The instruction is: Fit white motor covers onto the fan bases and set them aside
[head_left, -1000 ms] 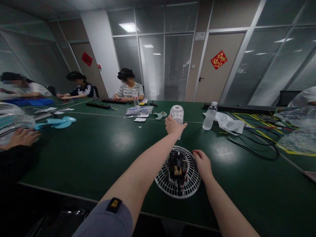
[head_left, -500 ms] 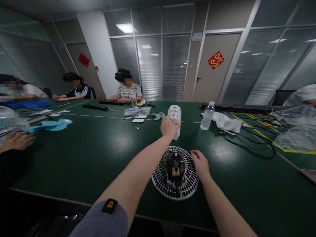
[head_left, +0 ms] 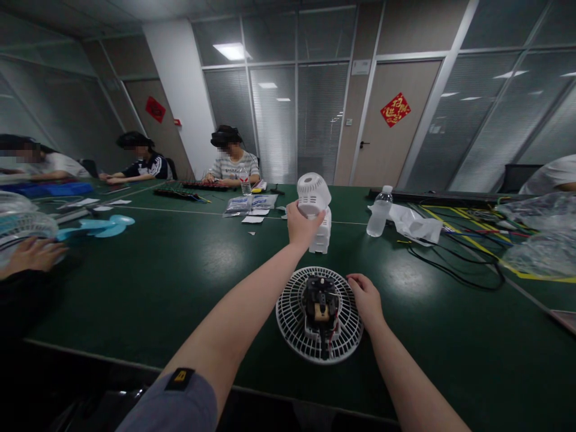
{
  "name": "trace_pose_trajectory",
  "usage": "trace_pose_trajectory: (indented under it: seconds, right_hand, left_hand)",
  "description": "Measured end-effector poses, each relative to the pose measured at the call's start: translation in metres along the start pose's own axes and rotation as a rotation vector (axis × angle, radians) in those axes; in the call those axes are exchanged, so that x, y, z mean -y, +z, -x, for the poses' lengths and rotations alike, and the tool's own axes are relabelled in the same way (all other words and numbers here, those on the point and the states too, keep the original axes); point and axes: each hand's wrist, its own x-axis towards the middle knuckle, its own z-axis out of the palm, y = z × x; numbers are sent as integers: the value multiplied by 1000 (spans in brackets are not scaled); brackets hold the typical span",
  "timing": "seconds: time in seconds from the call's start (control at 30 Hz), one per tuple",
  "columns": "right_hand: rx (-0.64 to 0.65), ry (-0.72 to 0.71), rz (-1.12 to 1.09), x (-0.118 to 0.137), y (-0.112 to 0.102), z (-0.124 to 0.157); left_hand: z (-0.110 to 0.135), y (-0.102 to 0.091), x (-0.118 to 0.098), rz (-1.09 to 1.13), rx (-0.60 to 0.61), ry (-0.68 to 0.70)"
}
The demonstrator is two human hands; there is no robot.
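My left hand (head_left: 302, 227), arm stretched out, is closed around a white slotted fan motor cover (head_left: 314, 187), which is tilted with its round-holed end up. Just behind and below it, another white plastic part (head_left: 320, 241) stands upright on the table, partly hidden by the cover and hand. Nearer to me a white round fan grille (head_left: 288, 330) lies flat, with the black fan motor (head_left: 321, 297) and its wires upright at its middle. My right hand (head_left: 366, 300) pinches the grille's right rim, fingers bent.
A water bottle (head_left: 380, 211) stands right of the cover, before a crumpled white bag (head_left: 411, 223) and black cables (head_left: 454, 273). Flat plastic packets (head_left: 243, 205) and blue fan blades (head_left: 105, 226) lie left. A co-worker's hand (head_left: 33, 255) touches another grille at far left.
My left hand has raised the motor cover slightly off the standing white part and tipped it leftward. My right hand and the grille stay in place.
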Motion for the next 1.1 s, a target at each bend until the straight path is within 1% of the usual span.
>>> trace_pose_trajectory:
  seconds: [0.07,0.13,0.2,0.3,0.4,0.47,0.57,0.77,0.97,1.03,1.1]
  right_hand:
    - [5,-3,-8,-1,1,-1]
    - [7,-2,-17,-2,2,-2]
    - [7,5,-25,-3,3,-3]
    - [3,14,-31,-4,4,-3]
    - [-1,18,-19,-4,4,-2]
    - [-2,18,-11,-4,4,-1]
    - [-5,14,-8,-2,3,0]
    - [13,-14,-9,1,2,0]
    - [14,-58,4,8,1,4]
    - [5,-95,5,13,-1,7]
    - [-6,-184,-13,20,-3,10]
  left_hand:
    - [12,-20,1,127,-68,32]
    - [34,-44,3,182,-106,67]
    - [67,-70,5,194,-101,85]
    - [125,-103,6,152,-61,107]
    - [174,-123,5,67,-37,151]
    - [194,-126,6,23,-54,138]
    - [208,-122,8,-26,-66,127]
    - [216,-107,11,-81,-3,146]
    - [228,-98,12,-138,42,107]
    - [228,-98,11,-144,46,103]
    - [226,-97,11,-152,48,88]
